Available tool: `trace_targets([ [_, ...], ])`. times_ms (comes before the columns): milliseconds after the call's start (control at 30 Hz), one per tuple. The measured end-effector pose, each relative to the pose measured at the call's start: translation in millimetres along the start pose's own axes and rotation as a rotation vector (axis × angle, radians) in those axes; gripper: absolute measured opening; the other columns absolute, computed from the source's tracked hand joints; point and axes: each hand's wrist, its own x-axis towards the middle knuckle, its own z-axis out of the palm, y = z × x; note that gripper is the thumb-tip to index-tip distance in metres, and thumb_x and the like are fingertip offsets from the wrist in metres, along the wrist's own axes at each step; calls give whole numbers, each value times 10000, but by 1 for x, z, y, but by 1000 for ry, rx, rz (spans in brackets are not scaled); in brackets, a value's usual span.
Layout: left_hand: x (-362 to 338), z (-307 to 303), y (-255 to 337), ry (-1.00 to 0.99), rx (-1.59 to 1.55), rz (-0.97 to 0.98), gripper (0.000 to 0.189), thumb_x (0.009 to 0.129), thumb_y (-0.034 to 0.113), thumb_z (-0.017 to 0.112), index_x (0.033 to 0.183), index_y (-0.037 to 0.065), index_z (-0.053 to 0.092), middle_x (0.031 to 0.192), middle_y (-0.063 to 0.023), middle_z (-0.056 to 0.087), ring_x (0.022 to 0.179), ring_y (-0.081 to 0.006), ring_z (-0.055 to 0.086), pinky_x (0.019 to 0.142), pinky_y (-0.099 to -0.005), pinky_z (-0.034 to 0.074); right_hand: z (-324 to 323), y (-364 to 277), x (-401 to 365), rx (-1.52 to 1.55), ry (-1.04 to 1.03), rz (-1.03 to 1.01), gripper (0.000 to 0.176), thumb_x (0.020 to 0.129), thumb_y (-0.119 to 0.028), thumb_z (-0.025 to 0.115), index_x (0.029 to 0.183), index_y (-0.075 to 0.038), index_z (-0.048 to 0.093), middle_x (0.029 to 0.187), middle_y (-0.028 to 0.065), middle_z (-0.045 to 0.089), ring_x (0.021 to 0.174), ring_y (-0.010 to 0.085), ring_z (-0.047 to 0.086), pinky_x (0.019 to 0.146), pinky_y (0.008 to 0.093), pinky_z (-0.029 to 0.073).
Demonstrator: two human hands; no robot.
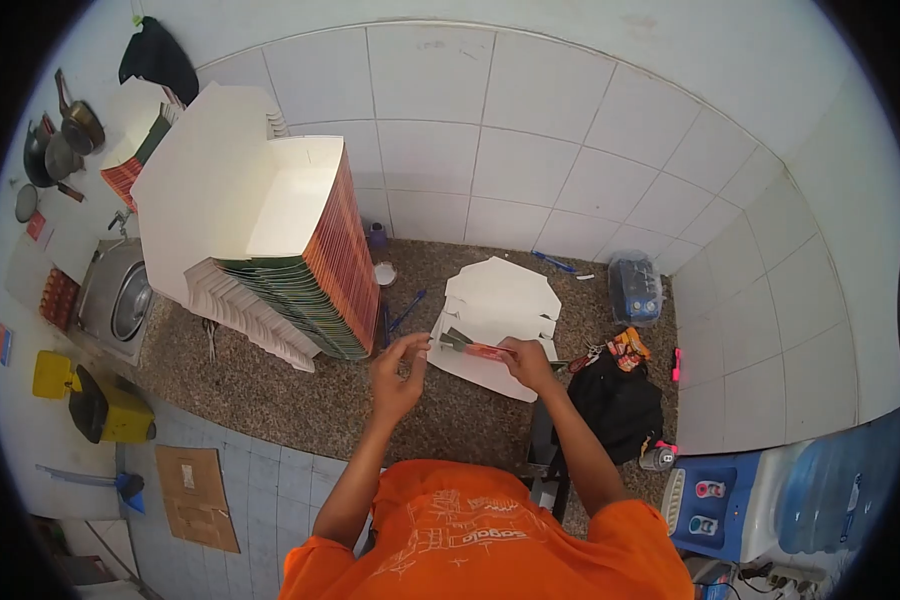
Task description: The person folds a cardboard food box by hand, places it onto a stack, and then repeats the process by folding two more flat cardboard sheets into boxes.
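Note:
A white cardboard carton (500,295), partly folded, lies on the speckled counter in front of me. Its near side panel stands up, showing red and green print. My right hand (526,364) pinches this panel at its right end, thumb and fingers pressed on the card. At the carton's left corner is my left hand (400,376), its fingers apart and the index fingertip close to the flap; whether it touches is hard to tell. To the left towers a tall stack of nested cartons (342,255) with the same red and green print.
Blue pens (408,311) lie between stack and carton, with another pen (553,262) near the wall. On the right are a black bag (618,405), a plastic-wrapped blue item (635,290) and a can (658,458). A sink (120,300) is at far left.

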Motion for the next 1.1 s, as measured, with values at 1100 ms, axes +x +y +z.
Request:
trace_targets([
  [1100,21,26,15,-195,-970,-588,590,984,325,646,1462,44,445,1391,-140,562,1224,-254,590,988,-397,502,-50,-118,-22,-60,213,-327,70,950,-77,655,1000,-58,700,1129,77,721,1104,272,646,979,402,488],
])
